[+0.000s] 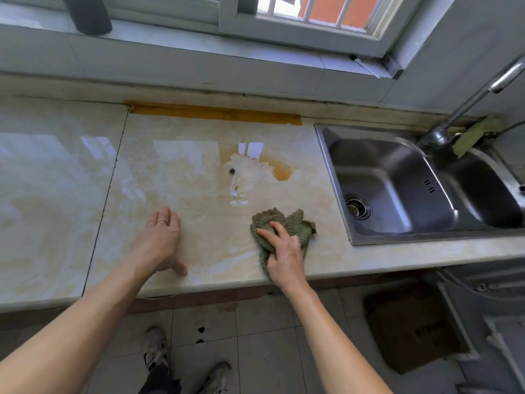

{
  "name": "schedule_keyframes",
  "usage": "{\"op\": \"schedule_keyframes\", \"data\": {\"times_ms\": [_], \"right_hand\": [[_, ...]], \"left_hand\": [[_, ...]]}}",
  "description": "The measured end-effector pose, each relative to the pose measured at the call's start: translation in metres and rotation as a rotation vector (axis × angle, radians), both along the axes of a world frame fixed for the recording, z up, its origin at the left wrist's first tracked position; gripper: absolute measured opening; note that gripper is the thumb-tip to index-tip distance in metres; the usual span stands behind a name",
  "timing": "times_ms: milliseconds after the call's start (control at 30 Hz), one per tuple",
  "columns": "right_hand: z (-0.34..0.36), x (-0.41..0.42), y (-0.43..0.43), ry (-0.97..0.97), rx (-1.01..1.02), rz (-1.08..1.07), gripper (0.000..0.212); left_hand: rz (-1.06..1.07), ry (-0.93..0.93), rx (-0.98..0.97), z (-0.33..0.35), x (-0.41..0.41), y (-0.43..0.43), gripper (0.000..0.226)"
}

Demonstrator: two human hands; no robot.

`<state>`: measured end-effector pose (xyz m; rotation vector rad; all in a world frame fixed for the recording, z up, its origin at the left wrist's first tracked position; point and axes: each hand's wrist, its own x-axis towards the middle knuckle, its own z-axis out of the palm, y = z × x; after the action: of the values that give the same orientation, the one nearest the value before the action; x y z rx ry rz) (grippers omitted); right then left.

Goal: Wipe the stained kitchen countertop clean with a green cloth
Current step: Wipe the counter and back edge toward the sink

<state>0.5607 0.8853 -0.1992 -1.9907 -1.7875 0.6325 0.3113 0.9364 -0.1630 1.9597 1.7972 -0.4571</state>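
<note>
Head view: right hand (284,251) presses green cloth (295,227) on bench (85,194); left hand (159,240) flat, empty. Next: sweep toward brown spill (279,169) beside sink (397,180).

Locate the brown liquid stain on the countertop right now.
In the head view, the brown stain lies mid-counter, just left of the sink, beyond the green cloth under the right hand.

Landmark: steel sink (397,191), right.
Faucet (466,109): behind sink.
Window (312,24): above, behind sink.
Cardboard (412,328): floor below sink.
</note>
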Motion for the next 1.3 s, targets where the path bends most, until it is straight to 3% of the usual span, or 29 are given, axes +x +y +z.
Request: {"op": "schedule_keyframes", "data": {"times_ms": [133,300,433,533,600,700,800,933,1200,1300], "right_hand": [[-0.003,0.018,-0.002,0.021,0.007,0.067,0.074],[0.006,0.006,0.014,0.018,-0.016,-0.097,0.074],[-0.001,-0.029,-0.016,0.038,0.035,0.145,0.07],[-0.005,-0.014,-0.01,-0.007,0.058,0.173,0.071],[-0.003,-0.003,0.006,-0.042,0.029,0.083,0.072],[0.004,-0.012,0.02,-0.057,0.04,-0.026,0.065],[0.003,-0.056,0.0,-0.039,0.142,0.127,0.054],[-0.009,-0.085,-0.027,-0.122,0.134,0.4,0.058],[0.006,-0.065,0.025,-0.121,0.098,0.077,0.055],[-0.001,-0.095,-0.005,-0.108,0.142,0.262,0.052]], "left_hand": [[0.0,0.002,-0.001,0.001,0.0,0.0,0.139],[0.017,0.006,-0.014,0.001,0.0,0.0,0.14],[0.017,-0.001,-0.007,0.001,0.001,0.0,0.139],[0.007,-0.01,-0.01,0.0,-0.003,0.0,0.135],[0.011,-0.035,-0.012,-0.002,-0.01,0.001,0.127],[0.013,-0.085,0.004,-0.005,-0.018,0.004,0.095],[0.003,-0.113,0.027,-0.005,-0.022,0.004,0.074],[-0.005,-0.118,0.026,-0.005,-0.022,0.004,0.076],[-0.001,-0.151,0.027,-0.002,-0.023,0.002,0.073],[-0.003,-0.144,0.039,-0.006,-0.023,0.001,0.075]]}}
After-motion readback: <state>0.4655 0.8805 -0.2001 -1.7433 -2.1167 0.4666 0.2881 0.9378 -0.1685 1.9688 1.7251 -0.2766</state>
